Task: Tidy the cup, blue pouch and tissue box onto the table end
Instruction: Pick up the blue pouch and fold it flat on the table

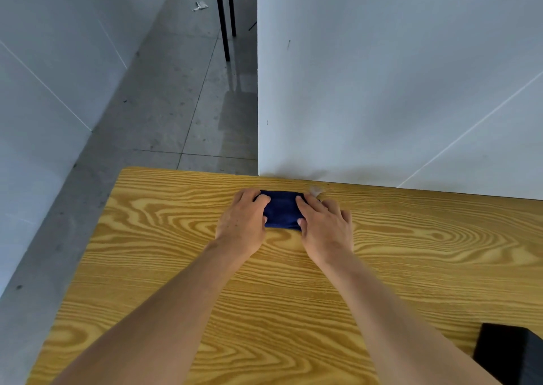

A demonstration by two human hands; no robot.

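— Blue pouch [282, 212] lies where?
— Near the table [164, 267] far edge, long axis left-right, clasped at both ends: left hand [242, 223] and right hand [324, 227] each curl fingers over it, equally near.

White walls [382, 76], grey tiled floor [176, 105], black legs [224, 17].

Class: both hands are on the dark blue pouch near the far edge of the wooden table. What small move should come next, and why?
Probably let go and draw both hands back. The dark blue fabric pouch already lies flat at the far end of the yellow wood-grain table, with the left hand and right hand gripping its ends.
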